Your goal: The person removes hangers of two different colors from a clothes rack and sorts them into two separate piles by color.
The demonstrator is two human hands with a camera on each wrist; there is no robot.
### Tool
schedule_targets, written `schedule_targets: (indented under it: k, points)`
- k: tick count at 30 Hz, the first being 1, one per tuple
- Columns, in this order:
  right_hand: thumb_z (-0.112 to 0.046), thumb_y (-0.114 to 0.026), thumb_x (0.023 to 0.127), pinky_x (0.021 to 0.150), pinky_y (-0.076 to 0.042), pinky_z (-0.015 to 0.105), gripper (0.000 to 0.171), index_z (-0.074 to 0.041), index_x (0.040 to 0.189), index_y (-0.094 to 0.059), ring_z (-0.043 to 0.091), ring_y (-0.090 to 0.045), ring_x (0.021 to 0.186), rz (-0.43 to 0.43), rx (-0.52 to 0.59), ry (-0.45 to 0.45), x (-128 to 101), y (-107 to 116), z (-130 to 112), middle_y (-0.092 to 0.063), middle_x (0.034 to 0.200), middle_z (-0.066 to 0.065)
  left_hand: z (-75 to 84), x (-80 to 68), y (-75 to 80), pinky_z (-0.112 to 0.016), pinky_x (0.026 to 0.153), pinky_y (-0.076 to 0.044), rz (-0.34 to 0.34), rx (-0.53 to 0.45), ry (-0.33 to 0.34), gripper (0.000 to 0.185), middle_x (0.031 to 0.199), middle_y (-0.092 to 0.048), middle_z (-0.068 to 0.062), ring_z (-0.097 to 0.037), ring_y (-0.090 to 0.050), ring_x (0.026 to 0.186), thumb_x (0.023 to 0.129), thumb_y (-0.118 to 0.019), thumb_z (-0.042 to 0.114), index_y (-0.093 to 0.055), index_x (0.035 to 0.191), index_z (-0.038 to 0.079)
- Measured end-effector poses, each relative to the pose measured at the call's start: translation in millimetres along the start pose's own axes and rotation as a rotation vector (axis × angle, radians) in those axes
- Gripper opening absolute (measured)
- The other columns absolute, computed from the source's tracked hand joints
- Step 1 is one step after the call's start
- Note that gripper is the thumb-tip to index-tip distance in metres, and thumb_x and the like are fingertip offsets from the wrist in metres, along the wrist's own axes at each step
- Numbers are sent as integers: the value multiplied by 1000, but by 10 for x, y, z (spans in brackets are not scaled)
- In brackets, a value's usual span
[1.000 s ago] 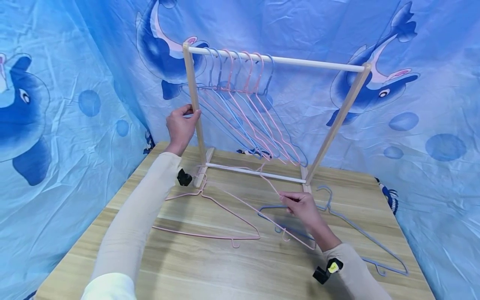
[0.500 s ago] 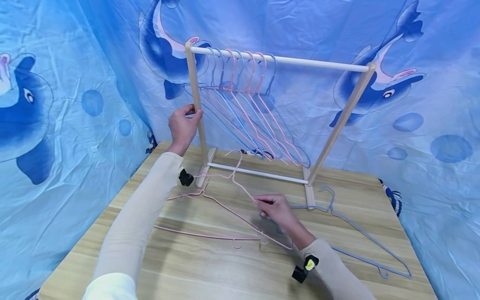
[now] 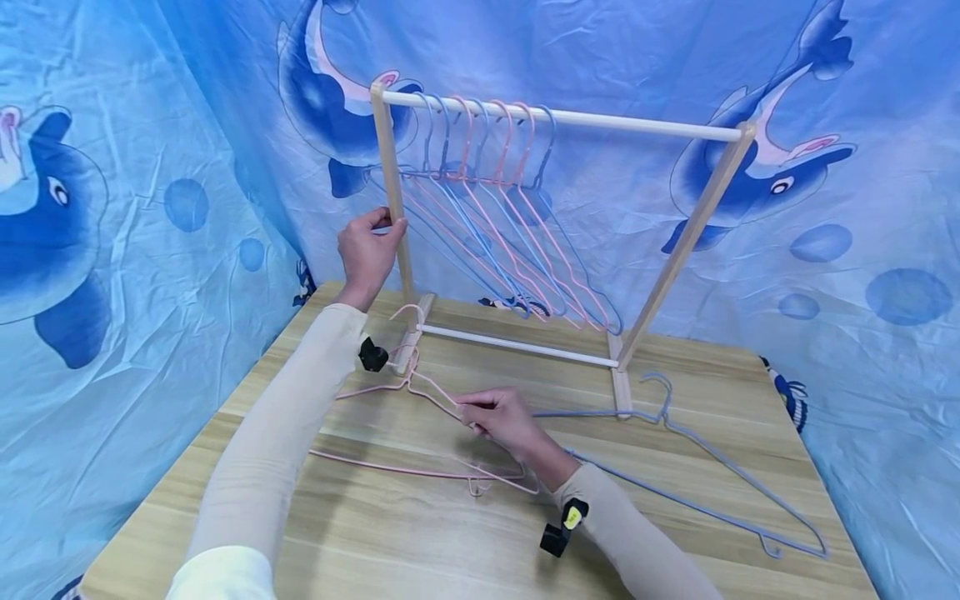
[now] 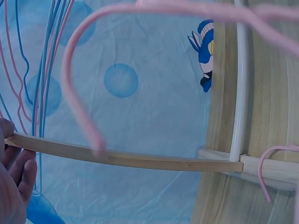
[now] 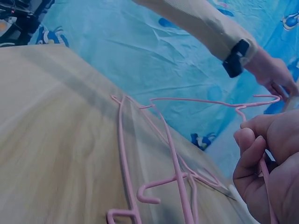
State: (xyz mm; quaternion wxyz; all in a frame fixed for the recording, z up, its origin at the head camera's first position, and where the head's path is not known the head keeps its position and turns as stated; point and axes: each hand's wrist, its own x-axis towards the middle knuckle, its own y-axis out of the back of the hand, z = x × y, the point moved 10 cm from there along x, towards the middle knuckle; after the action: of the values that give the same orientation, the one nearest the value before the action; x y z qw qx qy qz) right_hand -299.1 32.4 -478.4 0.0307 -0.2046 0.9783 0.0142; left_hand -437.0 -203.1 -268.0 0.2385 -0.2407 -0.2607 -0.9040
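My left hand (image 3: 367,254) pinches the left wooden post (image 3: 387,154) of a small clothes rack partway up; the left wrist view shows fingers around this post (image 4: 140,160). Low over the table, my right hand (image 3: 510,425) pinches one arm of a pink clothes hanger (image 5: 201,100). Its hook (image 4: 70,70) points toward the rack's left foot and looms close in the left wrist view. Beneath it, a second pink hanger (image 3: 397,468) lies on the table, partly hidden by my left sleeve. Several blue and pink hangers hang from the rack's white top rail (image 3: 637,125), grouped at its left.
A blue hanger (image 3: 720,454) lies on the wooden table (image 3: 420,550) at the right. The rack's white lower bar (image 3: 517,344) runs just above the tabletop. Blue curtain (image 3: 885,150) with whale prints stands behind and at both sides.
My right hand has moved left across the table with the pink hanger, bringing it over the pink hanger lying there. More of the blue hanger shows now. My left hand stays on the post.
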Motion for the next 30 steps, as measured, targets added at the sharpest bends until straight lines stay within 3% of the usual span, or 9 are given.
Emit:
schedule_targets:
  k: [8,15,22,30]
  points:
    - [-7,-71,93,54,-43,22,25,4,115,-76,10,-57,59,-32,-16,-19,59,-159,73,-72,75,-1,12,-11,-12,-42,82,-61,-3,2,-8,34,109,-77,-10,-25,-75,94,97,-71,36,-78,118,10]
    - [-10,-74,93,49,-44,23,22,2,112,-77,13,-57,54,-15,-118,34,103,-134,107,-72,81,19,6,-13,-3,-41,83,-61,2,-7,-5,35,110,-77,-9,-23,-75,94,97,-71,38,-78,119,11]
    - [-9,-78,89,48,-45,19,17,-5,106,-81,7,-56,56,15,-342,179,166,-124,60,-71,77,1,-5,-20,5,-42,84,-61,0,-17,-1,36,110,-77,-10,-24,-75,96,97,-71,36,-77,120,10]
    - [-8,-80,87,55,-47,18,17,-4,103,-81,1,-56,61,78,-477,233,212,-126,62,-72,76,2,-3,-17,0,-41,83,-61,-8,-19,5,35,110,-77,-9,-23,-75,96,97,-71,36,-77,120,10]
